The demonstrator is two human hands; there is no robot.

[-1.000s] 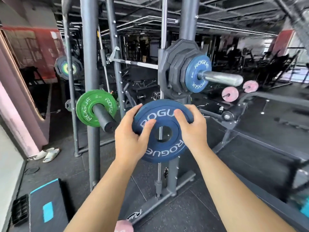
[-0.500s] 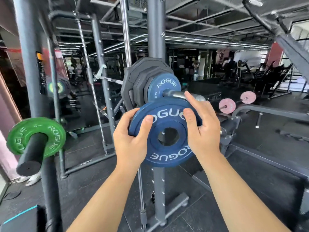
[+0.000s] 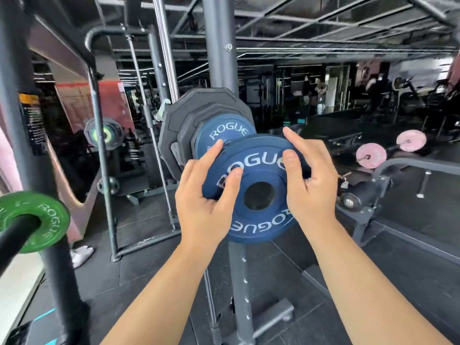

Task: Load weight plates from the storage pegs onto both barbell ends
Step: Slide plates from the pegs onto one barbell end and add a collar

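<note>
Both my hands hold a blue ROGUE weight plate (image 3: 258,217) upright in the middle of the view. My left hand (image 3: 204,202) grips its left edge and my right hand (image 3: 308,185) its right edge. Right behind it is the barbell end, carrying black plates (image 3: 179,130) and another blue ROGUE plate (image 3: 224,131). The held plate covers the sleeve tip, so I cannot tell whether the sleeve is inside its hole. A green ROGUE plate (image 3: 49,220) sits on a black storage peg (image 3: 15,237) at the lower left.
A grey rack upright (image 3: 219,53) rises behind the loaded plates, its base foot (image 3: 271,317) on the dark floor below. A bench frame (image 3: 368,202) stands to the right, with two pink plates (image 3: 371,155) beyond it. White slippers (image 3: 82,253) lie at the left.
The blue plate has risen and moved closer to the barbell end, now overlapping the loaded blue plate. The sleeve tip, visible before, is now hidden behind it. The view has shifted right.
</note>
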